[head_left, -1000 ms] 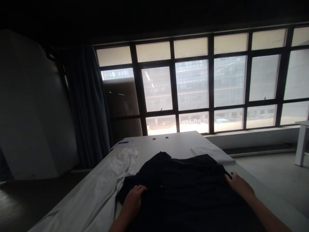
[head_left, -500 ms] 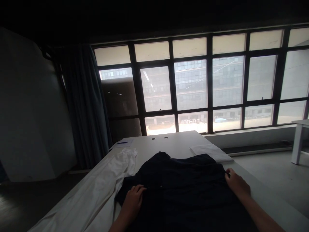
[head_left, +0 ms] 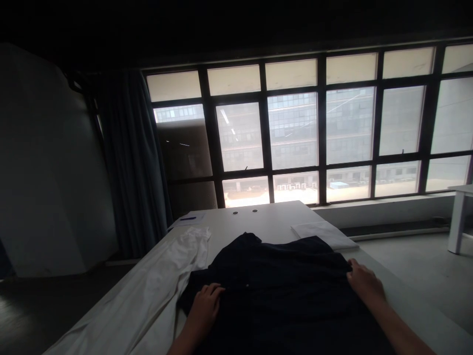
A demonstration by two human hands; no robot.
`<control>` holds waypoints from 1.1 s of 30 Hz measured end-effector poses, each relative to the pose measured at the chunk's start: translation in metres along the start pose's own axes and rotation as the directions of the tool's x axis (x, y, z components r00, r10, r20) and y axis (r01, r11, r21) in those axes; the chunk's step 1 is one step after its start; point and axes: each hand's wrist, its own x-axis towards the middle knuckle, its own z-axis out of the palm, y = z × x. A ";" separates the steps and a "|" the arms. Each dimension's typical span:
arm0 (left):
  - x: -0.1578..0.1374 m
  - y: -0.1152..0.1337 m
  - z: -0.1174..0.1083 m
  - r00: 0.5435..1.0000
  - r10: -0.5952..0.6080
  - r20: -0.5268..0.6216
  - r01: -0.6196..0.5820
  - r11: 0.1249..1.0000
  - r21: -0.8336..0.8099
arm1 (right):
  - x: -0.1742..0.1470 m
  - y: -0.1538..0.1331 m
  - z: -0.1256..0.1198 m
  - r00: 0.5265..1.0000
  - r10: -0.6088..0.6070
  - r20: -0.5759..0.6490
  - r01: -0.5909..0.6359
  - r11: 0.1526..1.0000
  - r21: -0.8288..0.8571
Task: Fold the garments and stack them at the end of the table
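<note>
A dark shirt lies spread over the white table, its upper part pointing toward the window. At its left side my left hand is closed on the cloth with bent fingers; the thumb is hidden. My right hand pinches the shirt's right edge near the upper corner. A small pale dot shows on the fabric between the hands. Left of the shirt, a white garment stretches lengthwise along the table, partly rumpled.
A folded white cloth lies near the table's right edge. At the far left corner are paper sheets with a blue pen. Two round inserts are set in the tabletop. Another white table stands at right, beyond the floor gap.
My right hand has shifted very slightly at the shirt's right edge, and the cloth there lies a little lower. My left hand stays in place.
</note>
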 end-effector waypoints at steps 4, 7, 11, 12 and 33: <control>0.000 -0.001 0.001 1.000 0.007 0.010 -0.007 1.000 0.004 | 0.001 0.002 0.006 0.999 -0.033 0.018 0.033 0.999 -0.033; -0.002 0.000 -0.001 0.995 -0.032 0.096 0.033 0.999 -0.005 | 0.003 0.001 0.007 0.999 -0.035 0.033 0.036 0.999 -0.035; -0.005 0.005 -0.008 0.968 -0.085 0.237 0.095 0.995 -0.034 | 0.006 0.000 0.008 0.998 -0.046 0.053 0.048 0.998 -0.037; -0.006 0.006 -0.011 0.962 -0.088 0.257 0.102 0.994 -0.041 | 0.007 0.000 0.009 0.997 -0.045 0.060 0.048 0.998 -0.040; -0.008 0.028 -0.016 0.979 0.063 0.196 -0.061 0.998 -0.017 | -0.051 -0.113 0.013 0.806 -0.514 0.293 0.485 0.858 0.171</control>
